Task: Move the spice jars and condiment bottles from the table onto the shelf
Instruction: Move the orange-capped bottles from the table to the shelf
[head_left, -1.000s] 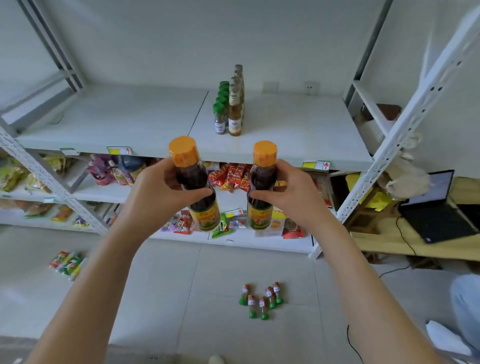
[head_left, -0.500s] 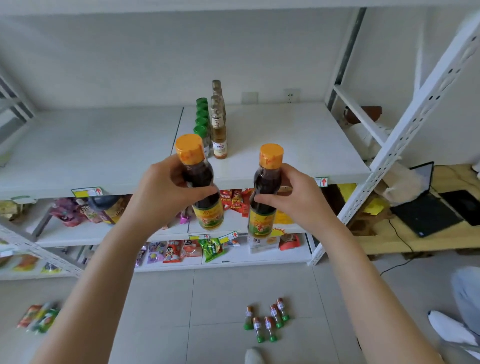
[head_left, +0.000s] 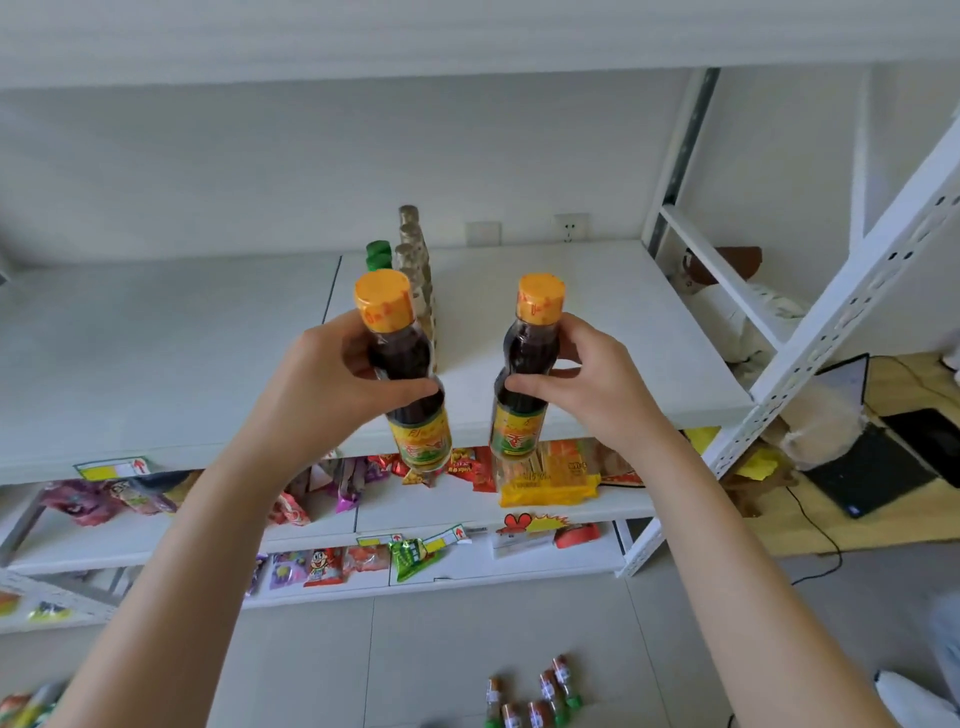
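Observation:
My left hand (head_left: 332, 384) grips a dark sauce bottle with an orange cap (head_left: 402, 364), and my right hand (head_left: 587, 384) grips a second one (head_left: 527, 374). Both bottles are upright in the air, just in front of the edge of the white shelf (head_left: 156, 364). On that shelf, behind the left bottle, a row of green-capped bottles (head_left: 379, 254) and silver-capped bottles (head_left: 413, 244) runs toward the back wall. Several small jars with green bases (head_left: 535, 696) lie on the floor below.
Lower shelves hold snack packets (head_left: 550, 478). A slanted white shelf upright (head_left: 852, 291) stands at the right. Beyond it, a dark laptop (head_left: 872, 467) lies on a wooden table. The shelf surface to the right of the bottle row is bare.
Both hands have carried the bottles up and closer to the shelf. The view has tilted upward, so the shelf board sits lower and larger in the frame.

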